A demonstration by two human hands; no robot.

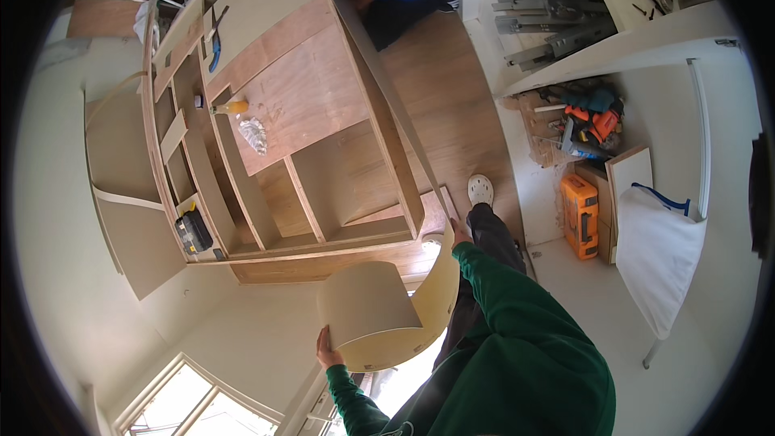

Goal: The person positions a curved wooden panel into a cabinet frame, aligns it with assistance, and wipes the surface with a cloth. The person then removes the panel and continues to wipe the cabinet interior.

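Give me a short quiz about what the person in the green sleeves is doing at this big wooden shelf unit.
1. True or false: both hands grip the same curved beige panel.
2. Which hand is at the panel's lower edge, near the window? A) left hand B) right hand
3. What colour is the tool case on the floor to the right of the shelf unit?

Key:
1. True; the left hand holds its lower edge and the right hand its upper end.
2. A
3. Orange
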